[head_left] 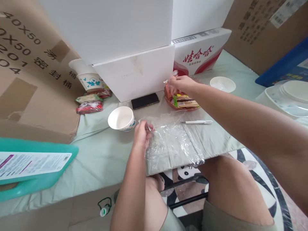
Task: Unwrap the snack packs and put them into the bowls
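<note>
My left hand (142, 134) is closed on the edge of a thin clear plastic sheet or bag (168, 144), which lies crumpled over the table's front edge. Farther off, my right hand (180, 82) pinches a small wrapped packet, partly clear and reddish, above a reddish bowl (169, 103). Several snack packets (185, 101) in bright wrappers lie in that bowl, partly hidden by my arm. Just left of the plastic stands a white paper cup (121, 118) with a blue leaf print. A white pen (198, 122) rests to the right, close to the plastic.
Behind are a black phone (145, 101), white boxes (137, 73) and a red-and-white carton (197, 54). Stacked paper cups (90, 81) and packets (89, 106) stand left, near a teal jug (48, 179). A white bowl (222, 84) and a clear-lidded container (286, 99) are right.
</note>
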Demonstrator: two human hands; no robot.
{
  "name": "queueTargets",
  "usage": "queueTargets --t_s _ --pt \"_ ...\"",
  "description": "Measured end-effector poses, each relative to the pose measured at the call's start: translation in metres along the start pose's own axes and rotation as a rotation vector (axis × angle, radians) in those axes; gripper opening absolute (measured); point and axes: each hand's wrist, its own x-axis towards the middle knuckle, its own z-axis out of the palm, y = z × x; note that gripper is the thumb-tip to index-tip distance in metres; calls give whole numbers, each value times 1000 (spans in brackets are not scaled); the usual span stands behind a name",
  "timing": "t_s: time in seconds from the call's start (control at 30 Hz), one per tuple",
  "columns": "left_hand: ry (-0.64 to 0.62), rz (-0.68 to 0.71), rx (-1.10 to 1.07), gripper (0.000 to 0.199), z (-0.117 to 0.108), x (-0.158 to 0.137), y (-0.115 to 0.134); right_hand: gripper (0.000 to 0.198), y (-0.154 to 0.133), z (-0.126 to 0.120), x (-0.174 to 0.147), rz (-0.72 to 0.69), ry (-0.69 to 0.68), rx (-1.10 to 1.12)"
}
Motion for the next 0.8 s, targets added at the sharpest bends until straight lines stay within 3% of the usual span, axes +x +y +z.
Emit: queueTargets --t_s 0.1,0.2,0.27,0.37,0.43,0.5,0.57,0.63,0.8 --pt "-7 14 6 15 1 0 -2 37 -13 2 -12 109 -99 -191" --pt "15 29 54 19 -2 3 -1 28 -11 -4 -41 -94 -47 -261" --pt "43 62 123 22 -5 7 0 20 3 -5 -73 -231 61 -165" --pt "63 149 264 22 -10 13 -1 18 41 7 -131 -375 67 -24" --pt "45 249 379 21 -14 15 -7 16 65 23 -163 -427 25 -43" --pt "21 375 493 19 -19 15 -14 24 83 40 -183 -496 -110 -141" --pt "24 467 548 17 -24 13 -20 36 93 53 -188 -563 -245 -259" --pt "72 531 540 15 -31 10 -21 40 98 59 -186 -591 -295 -355" --pt "210 667 261 18 -41 3 -13 22 98 55 -178 -586 -127 -412"
